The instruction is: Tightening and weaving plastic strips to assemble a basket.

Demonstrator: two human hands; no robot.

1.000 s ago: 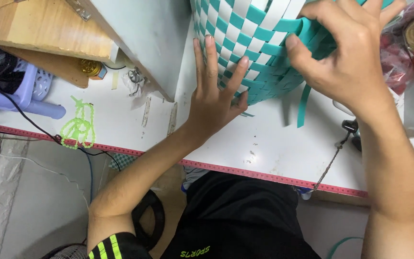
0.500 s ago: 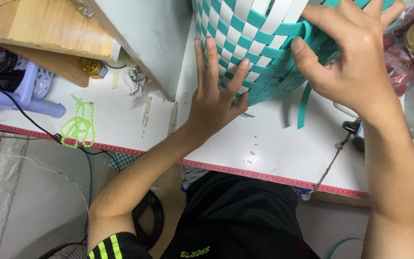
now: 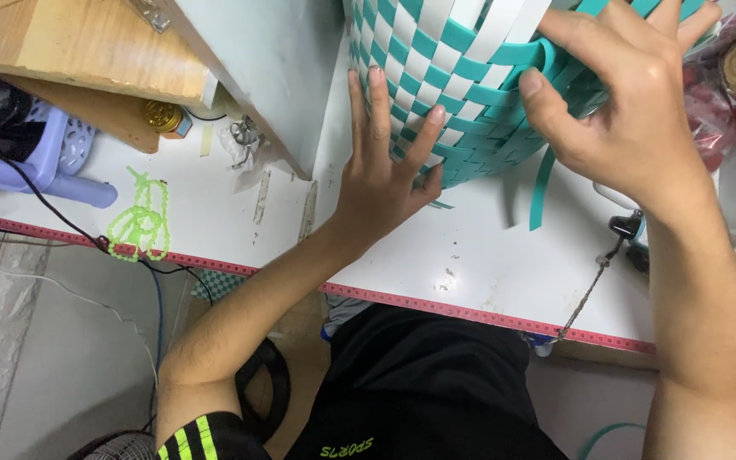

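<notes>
At far left, a purple plastic stool (image 3: 40,162) stands beside the white table (image 3: 487,255). A tangle of green cord (image 3: 140,220) lies on the table near its red-edged near side. Further right, the left hand (image 3: 381,175) lies flat and open, fingers spread, palm pressed against the near side of the woven basket (image 3: 445,77); it grasps nothing. The teal-and-white basket sits on the table at the far centre. The right hand (image 3: 623,102) curls over the basket's right side, thumb and fingers pinching a teal strip (image 3: 521,55). A loose teal strip end (image 3: 542,192) hangs down just below it.
</notes>
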